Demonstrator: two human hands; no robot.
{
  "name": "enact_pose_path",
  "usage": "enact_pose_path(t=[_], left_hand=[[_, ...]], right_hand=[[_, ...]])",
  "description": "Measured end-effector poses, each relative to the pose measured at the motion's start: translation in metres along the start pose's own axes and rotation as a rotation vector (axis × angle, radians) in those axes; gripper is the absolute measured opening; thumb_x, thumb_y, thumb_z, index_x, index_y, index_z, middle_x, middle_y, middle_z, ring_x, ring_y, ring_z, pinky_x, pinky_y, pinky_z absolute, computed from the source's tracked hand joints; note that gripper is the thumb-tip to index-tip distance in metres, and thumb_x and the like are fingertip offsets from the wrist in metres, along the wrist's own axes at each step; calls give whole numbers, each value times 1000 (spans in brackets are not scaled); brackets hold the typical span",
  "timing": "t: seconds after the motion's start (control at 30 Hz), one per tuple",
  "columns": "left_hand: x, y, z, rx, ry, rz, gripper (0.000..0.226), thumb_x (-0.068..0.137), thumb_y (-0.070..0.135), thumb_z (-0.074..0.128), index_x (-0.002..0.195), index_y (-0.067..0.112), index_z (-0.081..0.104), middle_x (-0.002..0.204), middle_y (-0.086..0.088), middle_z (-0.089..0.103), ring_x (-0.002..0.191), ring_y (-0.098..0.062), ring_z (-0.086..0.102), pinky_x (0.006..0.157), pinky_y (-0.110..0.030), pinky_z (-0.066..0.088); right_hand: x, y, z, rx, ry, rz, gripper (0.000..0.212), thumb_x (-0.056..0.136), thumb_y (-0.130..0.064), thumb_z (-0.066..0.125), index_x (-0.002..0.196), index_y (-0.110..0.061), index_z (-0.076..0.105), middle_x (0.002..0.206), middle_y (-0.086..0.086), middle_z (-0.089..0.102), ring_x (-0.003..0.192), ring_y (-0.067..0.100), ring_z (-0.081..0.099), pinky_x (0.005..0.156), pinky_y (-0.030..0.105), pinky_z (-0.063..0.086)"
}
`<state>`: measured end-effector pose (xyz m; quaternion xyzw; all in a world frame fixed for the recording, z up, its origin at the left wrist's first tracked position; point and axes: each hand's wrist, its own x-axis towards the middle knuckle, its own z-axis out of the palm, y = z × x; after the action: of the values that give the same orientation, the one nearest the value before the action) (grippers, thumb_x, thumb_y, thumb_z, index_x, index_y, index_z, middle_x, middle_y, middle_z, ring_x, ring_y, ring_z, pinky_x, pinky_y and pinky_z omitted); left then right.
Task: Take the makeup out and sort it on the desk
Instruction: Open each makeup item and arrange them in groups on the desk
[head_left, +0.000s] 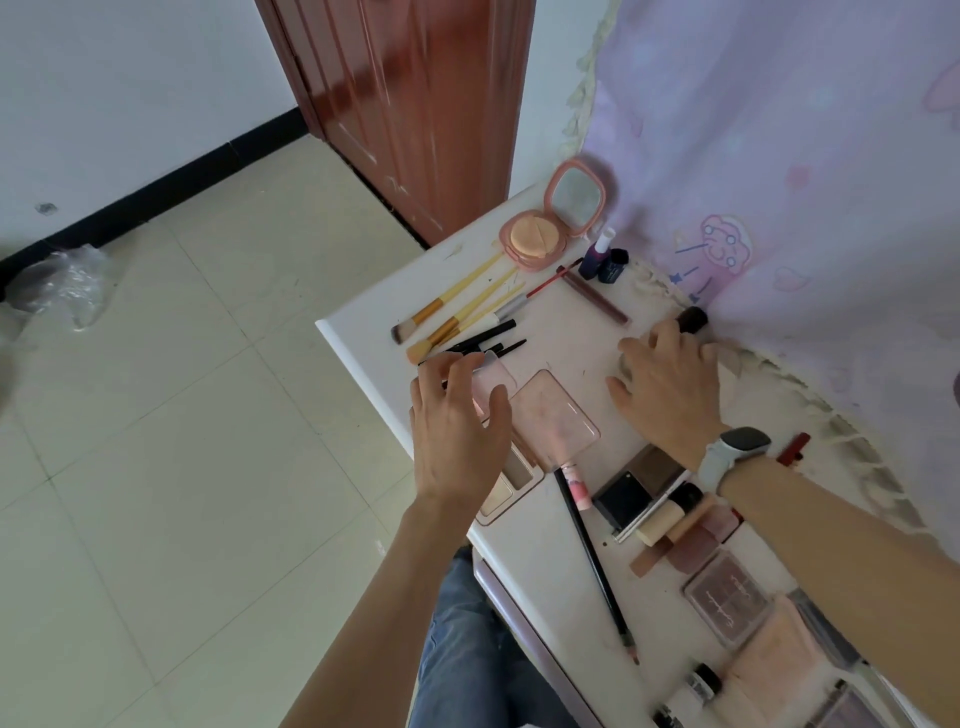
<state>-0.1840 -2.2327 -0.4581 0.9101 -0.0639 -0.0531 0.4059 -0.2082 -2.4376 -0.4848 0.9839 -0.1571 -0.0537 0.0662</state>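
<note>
Your left hand (460, 415) hangs spread, fingers loosely fanned, over the pale pink palettes (550, 410) near the front edge of the surface (358, 353), and holds nothing. Your right hand (667, 387) lies flat and open further back, fingertips just beside a dark stubby brush (693, 318) that rests against the lilac curtain (779, 156); whether a finger actually touches it I cannot tell, as the hand hides that spot.

The makeup is already out and laid across the surface: long brushes (457, 306) in a fan toward the far corner, an open peach compact (550, 228) behind them, two small dark bottles (602, 260) standing by the curtain, a black pencil (592, 556) in the middle, and tubes and flat palettes (724, 608) in a row toward you.

The risks sit at the edges. The brushes and the palette under your left hand lie close to the front rim, so a sweeping move of that hand could push them off onto the tiled floor (182, 415). The two bottles look top-heavy; a brush of your right wrist or the curtain could tip them. The pencil will likely roll if nudged. Your right forearm crosses above the tubes, and lowering it could scatter that row.
</note>
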Motion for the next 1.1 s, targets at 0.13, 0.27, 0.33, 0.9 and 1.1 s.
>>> enact_pose_path(t=[0.13, 0.27, 0.33, 0.9, 1.1], left_hand=[[7, 8, 5, -32, -32, 19, 29, 88, 13, 56, 117, 10, 57, 122, -5, 47, 114, -20, 45, 96, -38, 41], [12, 19, 13, 21, -65, 64, 27, 88, 15, 56, 115, 11, 59, 119, -4, 53, 114, -20, 46, 95, -31, 38], [19, 29, 21, 87, -119, 124, 29, 89, 18, 55, 117, 11, 59, 120, -5, 54, 116, -22, 45, 96, -31, 34], [70, 86, 109, 570, -717, 92, 40, 80, 38, 66, 103, 9, 51, 104, -5, 60, 97, -24, 55, 77, -31, 33], [82, 77, 85, 449, -639, 179, 45, 78, 29, 71, 108, 8, 45, 104, -8, 60, 92, -25, 56, 71, -30, 36]], right_hand=[[-6, -2, -2, 63, 0, -69, 28, 86, -31, 53, 104, -11, 59, 109, 11, 49, 100, 28, 49, 77, 38, 39], [-16, 5, -8, 470, 26, -201, 12, 88, -13, 51, 94, -6, 60, 104, 10, 53, 75, 28, 57, 60, 33, 47], [-16, 15, -10, 662, 103, -99, 15, 89, -5, 48, 100, -5, 59, 107, 9, 54, 71, 28, 56, 58, 35, 48], [52, 46, -6, 603, -204, 136, 40, 93, -2, 34, 55, -14, 31, 64, 7, 40, 74, 22, 38, 64, 29, 27], [50, 52, -8, 977, -179, 369, 34, 93, -26, 43, 65, -7, 49, 59, 4, 46, 52, 16, 42, 45, 20, 31]])
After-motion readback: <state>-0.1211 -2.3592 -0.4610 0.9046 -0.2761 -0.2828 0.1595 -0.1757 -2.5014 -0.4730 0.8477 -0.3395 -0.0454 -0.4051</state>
